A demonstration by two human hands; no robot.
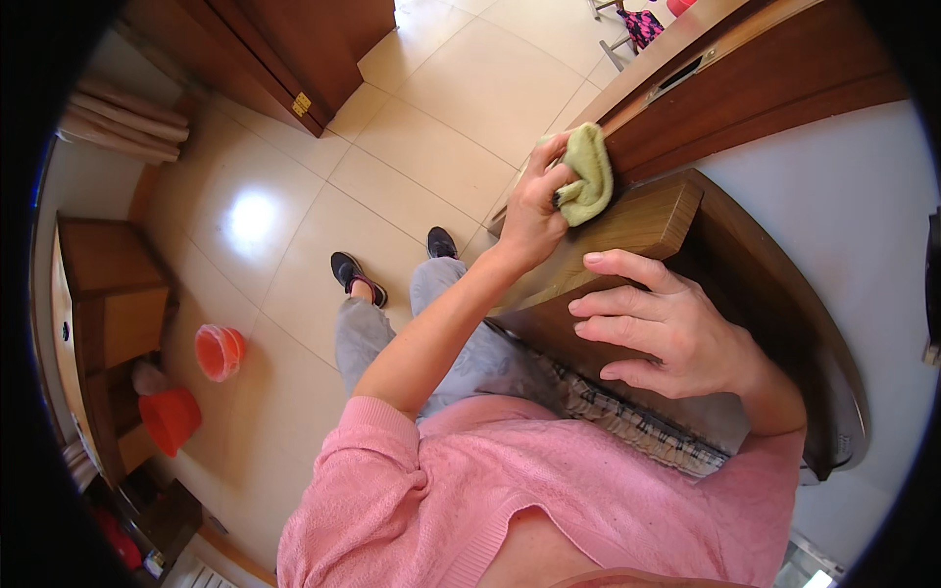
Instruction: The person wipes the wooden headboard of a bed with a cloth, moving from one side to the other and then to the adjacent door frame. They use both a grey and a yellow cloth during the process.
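Observation:
My left hand [537,208] reaches forward, its fingers closed on a folded yellow-green cloth [592,174]. The cloth is at the far end of a brown wooden ledge [652,218], close to the door frame; whether it touches the wood I cannot tell. My right hand [671,328] hovers nearer to me, over the ledge's near side, with fingers spread and nothing in them. Behind the ledge stands a dark, curved wooden panel [784,260]. Below it, checked fabric [627,416] shows beside my body.
A wooden door [755,93] with a metal lock plate stands beyond the cloth. Another brown door [284,49] is at the far left. Two red bins, one on the floor [219,353] and one by the shelves [170,421], are at left. A white wall [863,196] rises at right.

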